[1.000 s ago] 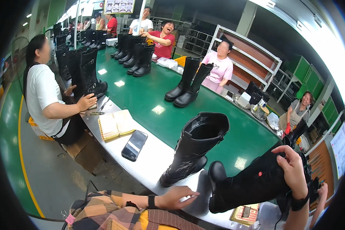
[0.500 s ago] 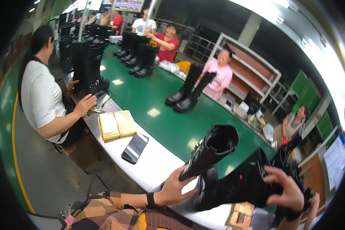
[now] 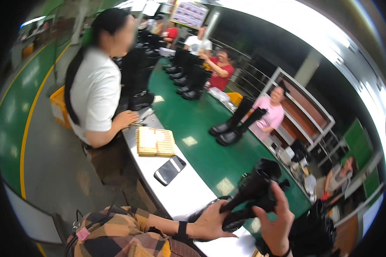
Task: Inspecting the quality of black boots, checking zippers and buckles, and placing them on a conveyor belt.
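Down at the lower edge, the fingers of the left hand (image 3: pixel 210 222) are curled around the foot end of a tall black boot (image 3: pixel 251 195), gripping it from the left, while the right hand (image 3: pixel 275 222) clasps the same boot from the right, thumb up along the shaft. The boot is matte black, tipped on its side, its open top pointing up and to the right; blur hides its seams and sole. It hangs over the near edge of the white bench (image 3: pixel 180 190), where that meets the green belt (image 3: pixel 201 137). A black wristband (image 3: pixel 182 228) sits on the left wrist, above a plaid sleeve (image 3: pixel 111 233).

Further left along the bench lie a dark phone (image 3: pixel 169 170) and a flat yellowish pad (image 3: pixel 155 141), well apart from the boot. A person in a white shirt (image 3: pixel 96 94) leans a hand on the bench beyond the pad. On the belt stands a pair of black boots (image 3: pixel 233 128), with more boots (image 3: pixel 188 79) farther up. Between the held boot and that pair, the belt shows bare green with two pale squares. Other people sit along the belt's far side by shelves (image 3: pixel 304 111).
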`<state>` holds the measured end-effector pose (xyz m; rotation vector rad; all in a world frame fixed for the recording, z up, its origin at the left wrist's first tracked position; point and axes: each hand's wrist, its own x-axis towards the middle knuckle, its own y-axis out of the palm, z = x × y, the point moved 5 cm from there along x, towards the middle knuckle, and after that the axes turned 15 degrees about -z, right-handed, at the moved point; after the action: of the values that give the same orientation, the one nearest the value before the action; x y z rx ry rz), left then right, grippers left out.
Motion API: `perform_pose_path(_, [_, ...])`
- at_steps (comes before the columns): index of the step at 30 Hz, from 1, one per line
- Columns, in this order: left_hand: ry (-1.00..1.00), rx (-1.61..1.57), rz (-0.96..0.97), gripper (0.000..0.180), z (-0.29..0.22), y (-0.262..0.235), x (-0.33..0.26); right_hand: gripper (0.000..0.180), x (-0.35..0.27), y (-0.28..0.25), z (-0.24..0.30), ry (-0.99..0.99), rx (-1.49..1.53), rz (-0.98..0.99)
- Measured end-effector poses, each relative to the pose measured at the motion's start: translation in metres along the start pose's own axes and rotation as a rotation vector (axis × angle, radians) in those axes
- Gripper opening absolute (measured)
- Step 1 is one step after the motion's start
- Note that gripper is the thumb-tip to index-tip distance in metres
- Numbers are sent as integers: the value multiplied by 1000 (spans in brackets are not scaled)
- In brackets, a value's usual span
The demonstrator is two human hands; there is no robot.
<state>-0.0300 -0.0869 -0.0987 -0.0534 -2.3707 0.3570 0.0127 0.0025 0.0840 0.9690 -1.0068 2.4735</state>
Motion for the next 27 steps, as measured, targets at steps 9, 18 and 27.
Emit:
perform_pose_path(9, [-26,-215,-194,31,12,7,19,50,-84,-39,-55,-199,-185,-453])
perform_pose_path(18, [-171,-192,-145,21,35,8,17,8,-286,-18,-187,542,-483,-371])
perform_pose_path(27, [14,-145,-74,22,34,58,110,5,-311,-5,-205,611,-595,-399])
